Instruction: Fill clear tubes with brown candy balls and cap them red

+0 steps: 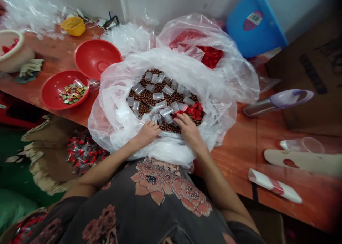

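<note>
Clear plastic bag (117, 94) sits mid-frame, filled with brown balls (139, 91), small clear tubes (167, 90) and red pieces (196, 110); my left hand (148, 134) lies open on its rim, my right hand (190, 131) spreads open over the tubes.

A candy-packing workshop: bulk plastic sacks (114, 123), a cardboard carton (307, 76).

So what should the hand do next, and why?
I think the right hand should probably pick up one clear tube next. Several tubes lie loose on top of the brown balls inside the white bag, and some are right by its fingers.
</note>
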Available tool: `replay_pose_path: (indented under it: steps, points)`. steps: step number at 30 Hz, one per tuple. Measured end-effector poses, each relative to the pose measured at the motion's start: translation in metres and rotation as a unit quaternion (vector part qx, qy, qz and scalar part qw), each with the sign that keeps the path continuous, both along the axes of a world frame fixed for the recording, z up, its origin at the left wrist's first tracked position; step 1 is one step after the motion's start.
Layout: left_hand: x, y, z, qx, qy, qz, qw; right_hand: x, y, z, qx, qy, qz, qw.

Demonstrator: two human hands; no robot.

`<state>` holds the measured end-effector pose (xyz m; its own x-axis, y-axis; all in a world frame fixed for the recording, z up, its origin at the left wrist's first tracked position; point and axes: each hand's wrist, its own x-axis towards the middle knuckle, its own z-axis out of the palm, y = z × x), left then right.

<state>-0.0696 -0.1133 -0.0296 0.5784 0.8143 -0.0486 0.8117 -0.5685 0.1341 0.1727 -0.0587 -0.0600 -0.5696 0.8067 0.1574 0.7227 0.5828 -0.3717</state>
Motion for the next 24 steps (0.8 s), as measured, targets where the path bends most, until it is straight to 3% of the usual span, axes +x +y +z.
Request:
replay_pose_path:
  steps: [4,8,11,15,20,24]
  points:
    - [-0.008,-0.003,-0.007,-0.015,0.013,-0.058,0.998,0.018,0.03,-0.005,-0.017,0.002,-0.104,0.994]
    - [-0.005,0.0,-0.001,-0.043,0.003,-0.07,0.997,0.02,0.037,0.0,-0.027,0.019,-0.101,0.994]
    - [-0.007,0.005,0.011,-0.075,-0.024,-0.062,0.995,0.021,0.024,0.008,-0.018,0.032,-0.096,0.995]
    - [0.004,0.016,0.029,-0.084,-0.07,-0.021,0.994,0.019,-0.015,0.023,0.005,0.057,-0.097,0.994]
    - [0.052,0.034,0.031,-0.091,-0.065,0.06,0.992,0.008,-0.059,0.037,-0.147,-0.017,0.018,0.989]
    - [0.086,0.039,0.019,-0.091,-0.056,0.106,0.989,0.008,-0.06,0.045,-0.213,-0.048,0.052,0.974]
